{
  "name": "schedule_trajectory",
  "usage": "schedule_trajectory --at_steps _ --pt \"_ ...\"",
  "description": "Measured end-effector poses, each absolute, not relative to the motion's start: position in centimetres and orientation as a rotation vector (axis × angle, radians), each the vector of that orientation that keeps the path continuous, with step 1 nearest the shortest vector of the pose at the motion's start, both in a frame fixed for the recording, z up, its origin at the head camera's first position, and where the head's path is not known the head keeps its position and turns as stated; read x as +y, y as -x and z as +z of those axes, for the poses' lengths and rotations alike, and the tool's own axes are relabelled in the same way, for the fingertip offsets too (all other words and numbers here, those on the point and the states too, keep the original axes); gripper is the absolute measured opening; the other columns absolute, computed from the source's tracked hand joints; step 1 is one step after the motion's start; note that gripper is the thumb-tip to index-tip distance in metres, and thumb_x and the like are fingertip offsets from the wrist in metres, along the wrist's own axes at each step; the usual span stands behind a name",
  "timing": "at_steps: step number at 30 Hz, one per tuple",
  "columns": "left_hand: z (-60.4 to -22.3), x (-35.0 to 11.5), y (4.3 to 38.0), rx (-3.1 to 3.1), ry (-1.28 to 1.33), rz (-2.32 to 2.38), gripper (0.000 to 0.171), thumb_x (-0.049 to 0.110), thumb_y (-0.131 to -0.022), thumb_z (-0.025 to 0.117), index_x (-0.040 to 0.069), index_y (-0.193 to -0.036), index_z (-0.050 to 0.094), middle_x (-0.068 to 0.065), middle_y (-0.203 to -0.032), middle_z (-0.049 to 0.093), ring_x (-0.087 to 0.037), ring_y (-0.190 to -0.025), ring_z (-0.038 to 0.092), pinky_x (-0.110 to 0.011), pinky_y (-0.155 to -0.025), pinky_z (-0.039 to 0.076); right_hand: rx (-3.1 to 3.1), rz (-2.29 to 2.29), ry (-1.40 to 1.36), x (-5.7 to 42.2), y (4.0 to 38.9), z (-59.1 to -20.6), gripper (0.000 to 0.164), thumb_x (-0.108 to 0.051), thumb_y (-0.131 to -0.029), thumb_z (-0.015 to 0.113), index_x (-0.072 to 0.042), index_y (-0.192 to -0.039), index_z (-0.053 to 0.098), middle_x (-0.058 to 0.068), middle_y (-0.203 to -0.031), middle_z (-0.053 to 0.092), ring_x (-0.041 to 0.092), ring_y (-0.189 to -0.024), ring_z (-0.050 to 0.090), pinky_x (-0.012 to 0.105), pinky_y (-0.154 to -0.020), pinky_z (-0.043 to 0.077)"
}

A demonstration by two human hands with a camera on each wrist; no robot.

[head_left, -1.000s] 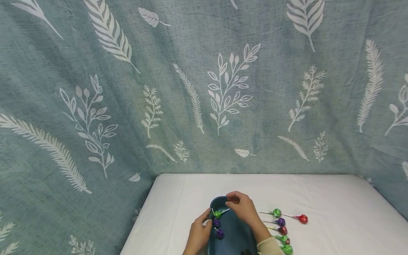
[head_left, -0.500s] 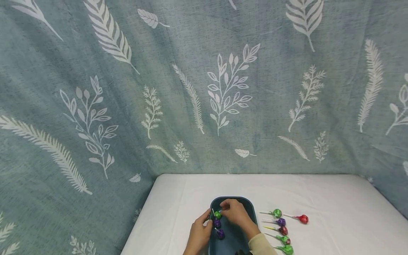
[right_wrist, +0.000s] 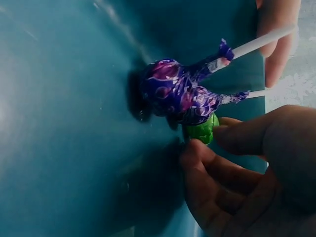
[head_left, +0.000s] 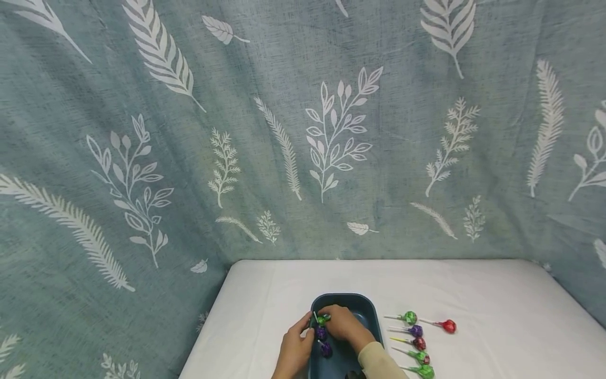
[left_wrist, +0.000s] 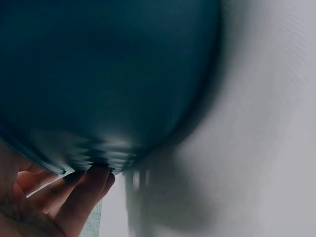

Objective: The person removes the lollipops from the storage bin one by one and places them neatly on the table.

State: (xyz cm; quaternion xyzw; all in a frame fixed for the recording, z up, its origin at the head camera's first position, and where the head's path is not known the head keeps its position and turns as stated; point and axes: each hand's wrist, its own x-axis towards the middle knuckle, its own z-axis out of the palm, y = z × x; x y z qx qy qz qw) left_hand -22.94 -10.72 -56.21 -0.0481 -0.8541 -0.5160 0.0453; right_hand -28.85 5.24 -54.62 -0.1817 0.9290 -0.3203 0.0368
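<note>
- On the near part of the white table (head_left: 265, 300), a blue tray (head_left: 364, 310) lies with its long side running from near to far; its near end is cut by the frame.
- At the left wall of the tray is the left hand (head_left: 297, 348). It holds this wall: the thumb is at the rim, and the other fingers touch the outer face.
- Over the inside of the tray, near the left wall, is the right hand (head_left: 344, 323). Its thumb and finger are narrow, pinching the green lollipop (right_wrist: 202, 129) at its wrapped head.
- This green lollipop is inside the tray, at the far end of a small line. Its stick I cannot tell surely.
- Nearer along the same wall are the middle purple lollipop (head_left: 321, 333) and the near purple lollipop (head_left: 325, 349); their white sticks point to the left.
- To the right of the tray, five lollipops (head_left: 418, 343) make a column from far to near, heads right: green, purple, dark red, green with red, green.
- Farther right is a red lollipop (head_left: 448, 326), its stick end just beside the far green head.
- Behind the table hangs a grey-green cloth (head_left: 284, 158) with white leaves.
</note>
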Motion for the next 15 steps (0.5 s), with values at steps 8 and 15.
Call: schedule_trajectory --at_steps 8,15 --pt "-56.33 -10.77 22.86 -2.593 0.155 -1.614 0.044 0.01 -0.096 0.061 0.002 -0.14 0.06 -0.024 -0.123 0.068 -0.028 -0.089 0.074 -0.043 -0.077 0.059 2.893 -0.948 0.48 5.49 28.61 -54.68 0.013 -0.011 -0.085 0.074 -0.008 -0.098 0.073 0.015 -0.1 0.072 0.031 -0.087 0.065 0.053 -0.078 0.053" --pt "-56.31 -10.83 22.82 -2.567 0.172 -1.619 0.045 0.009 -0.096 0.062 0.002 -0.14 0.06 -0.025 -0.123 0.067 -0.027 -0.087 0.075 -0.042 -0.076 0.059 3.0 -0.862 0.376 6.14 27.96 -54.37 0.019 -0.022 -0.081 0.079 -0.012 -0.082 0.062 0.0 -0.073 0.059 0.018 -0.064 0.052 0.038 -0.058 0.046"
